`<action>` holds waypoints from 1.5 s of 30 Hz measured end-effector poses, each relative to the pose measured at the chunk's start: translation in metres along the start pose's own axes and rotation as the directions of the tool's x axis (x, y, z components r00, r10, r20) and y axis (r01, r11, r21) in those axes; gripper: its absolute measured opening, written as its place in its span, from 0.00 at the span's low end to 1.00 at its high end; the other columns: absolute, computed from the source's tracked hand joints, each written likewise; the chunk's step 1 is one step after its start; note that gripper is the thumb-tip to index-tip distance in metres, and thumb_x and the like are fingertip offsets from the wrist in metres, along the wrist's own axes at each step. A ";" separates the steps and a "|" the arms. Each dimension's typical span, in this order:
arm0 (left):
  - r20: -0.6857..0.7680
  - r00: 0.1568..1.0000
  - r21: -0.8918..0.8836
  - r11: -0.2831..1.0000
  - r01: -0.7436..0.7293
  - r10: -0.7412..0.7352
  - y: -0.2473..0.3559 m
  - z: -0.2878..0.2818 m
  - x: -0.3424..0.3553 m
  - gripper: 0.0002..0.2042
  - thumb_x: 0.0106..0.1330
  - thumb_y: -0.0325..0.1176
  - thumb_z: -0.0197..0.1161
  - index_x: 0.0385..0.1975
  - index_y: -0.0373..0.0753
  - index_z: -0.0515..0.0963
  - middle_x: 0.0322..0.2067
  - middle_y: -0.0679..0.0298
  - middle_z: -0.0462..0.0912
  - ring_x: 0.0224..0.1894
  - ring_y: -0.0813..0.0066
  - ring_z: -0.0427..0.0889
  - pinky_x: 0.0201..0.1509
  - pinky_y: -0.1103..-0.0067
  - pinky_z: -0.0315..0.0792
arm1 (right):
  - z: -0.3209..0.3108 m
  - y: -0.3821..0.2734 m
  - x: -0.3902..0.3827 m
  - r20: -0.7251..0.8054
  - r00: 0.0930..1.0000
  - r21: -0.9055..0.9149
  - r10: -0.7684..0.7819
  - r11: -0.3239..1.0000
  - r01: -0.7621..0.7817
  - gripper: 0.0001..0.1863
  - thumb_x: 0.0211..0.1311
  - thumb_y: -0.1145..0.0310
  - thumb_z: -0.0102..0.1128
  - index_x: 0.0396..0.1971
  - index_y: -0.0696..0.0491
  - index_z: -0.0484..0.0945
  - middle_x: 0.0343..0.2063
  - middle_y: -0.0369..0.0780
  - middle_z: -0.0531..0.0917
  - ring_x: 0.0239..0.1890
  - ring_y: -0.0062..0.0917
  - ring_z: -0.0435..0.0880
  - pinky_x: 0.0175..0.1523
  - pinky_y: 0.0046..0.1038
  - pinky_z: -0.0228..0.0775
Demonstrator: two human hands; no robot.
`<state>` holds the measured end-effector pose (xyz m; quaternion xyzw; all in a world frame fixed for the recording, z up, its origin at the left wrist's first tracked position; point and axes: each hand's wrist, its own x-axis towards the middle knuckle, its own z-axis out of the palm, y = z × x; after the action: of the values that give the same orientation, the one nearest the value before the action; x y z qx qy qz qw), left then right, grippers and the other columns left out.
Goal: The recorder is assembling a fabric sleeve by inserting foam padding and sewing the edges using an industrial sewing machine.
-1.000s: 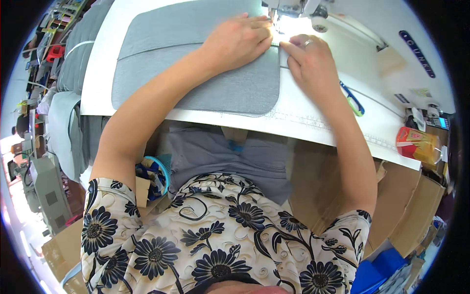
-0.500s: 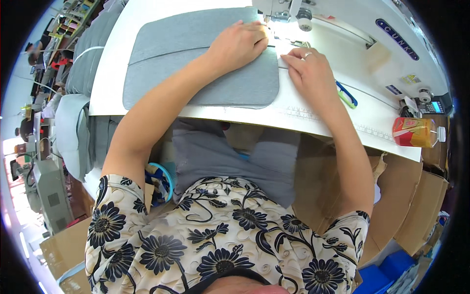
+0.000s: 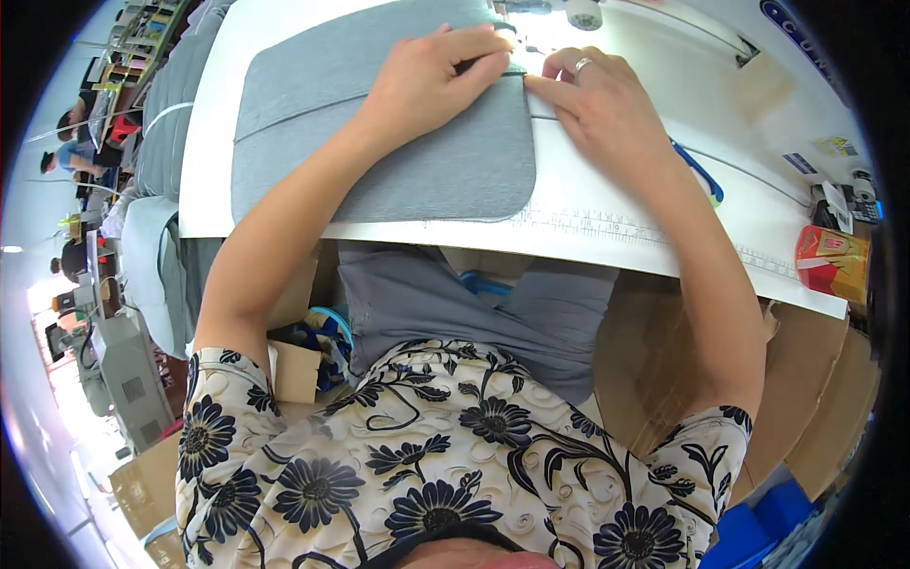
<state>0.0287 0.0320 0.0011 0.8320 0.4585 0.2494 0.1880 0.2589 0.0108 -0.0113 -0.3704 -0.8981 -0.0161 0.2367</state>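
Note:
A grey fabric panel (image 3: 408, 180) with rounded corners and a dark seam line across it lies flat on the white table. My left hand (image 3: 427, 85) rests over its upper right part, thumb and forefinger pinched together at the panel's right edge. Just across from it, my right hand (image 3: 602, 109), with a ring on one finger, has its fingers curled and its fingertips at the edge where the dark line ends. Above both hands, parts of a white sewing machine (image 3: 584, 13) show at the top of the view, brightly lit.
A ruler scale runs along the front of the white table (image 3: 626, 248). Blue thread snips (image 3: 700, 173) lie right of my right forearm, and a red-and-yellow labelled bottle (image 3: 832, 264) stands farther right. Grey fabric stacks (image 3: 175, 133) are at the left; cardboard (image 3: 806, 379) stands below right.
My right hand's fingertips have moved left and up to the panel's edge. The left hand's thumb and forefinger have drawn into a pinch. The view has shifted, so the machine sits higher.

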 end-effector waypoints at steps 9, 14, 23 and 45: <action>0.000 0.971 0.261 0.937 -0.232 0.240 -0.006 0.014 -0.001 0.15 0.68 0.40 0.62 0.50 0.41 0.81 0.52 0.57 0.82 0.61 0.59 0.76 0.69 0.64 0.66 | 0.016 0.005 -0.005 -0.030 0.999 -0.091 -0.031 0.995 0.028 0.11 0.56 0.72 0.58 0.38 0.49 0.83 0.37 0.35 0.81 0.44 0.27 0.80 0.56 0.34 0.68; 0.013 0.988 0.139 0.978 -0.154 0.154 -0.008 0.010 -0.002 0.15 0.68 0.38 0.62 0.50 0.39 0.81 0.50 0.59 0.83 0.58 0.61 0.79 0.69 0.65 0.66 | 0.026 0.010 -0.005 -0.085 0.996 0.083 -0.029 0.996 0.036 0.11 0.57 0.72 0.59 0.41 0.48 0.82 0.39 0.34 0.81 0.44 0.28 0.80 0.57 0.35 0.67; 0.035 0.995 0.041 0.995 -0.092 0.090 -0.001 -0.003 -0.024 0.12 0.68 0.36 0.62 0.46 0.38 0.83 0.48 0.60 0.85 0.57 0.63 0.80 0.69 0.68 0.66 | 0.001 -0.007 -0.004 -0.065 0.994 0.121 -0.083 0.989 0.091 0.11 0.57 0.72 0.59 0.40 0.48 0.83 0.38 0.35 0.80 0.43 0.29 0.79 0.56 0.35 0.66; -0.155 0.987 -0.092 0.995 0.025 -0.039 0.070 -0.053 -0.101 0.07 0.61 0.30 0.63 0.33 0.32 0.79 0.29 0.58 0.81 0.33 0.69 0.82 0.37 0.76 0.74 | -0.011 -0.108 0.001 0.471 0.797 0.878 0.379 -0.119 -0.463 0.13 0.67 0.68 0.61 0.42 0.63 0.82 0.32 0.38 0.85 0.33 0.18 0.83 0.41 0.21 0.80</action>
<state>-0.0019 -0.0855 0.0570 0.7931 0.4734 0.3313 0.1927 0.1899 -0.0690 0.0149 -0.3707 -0.4961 0.6843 0.3850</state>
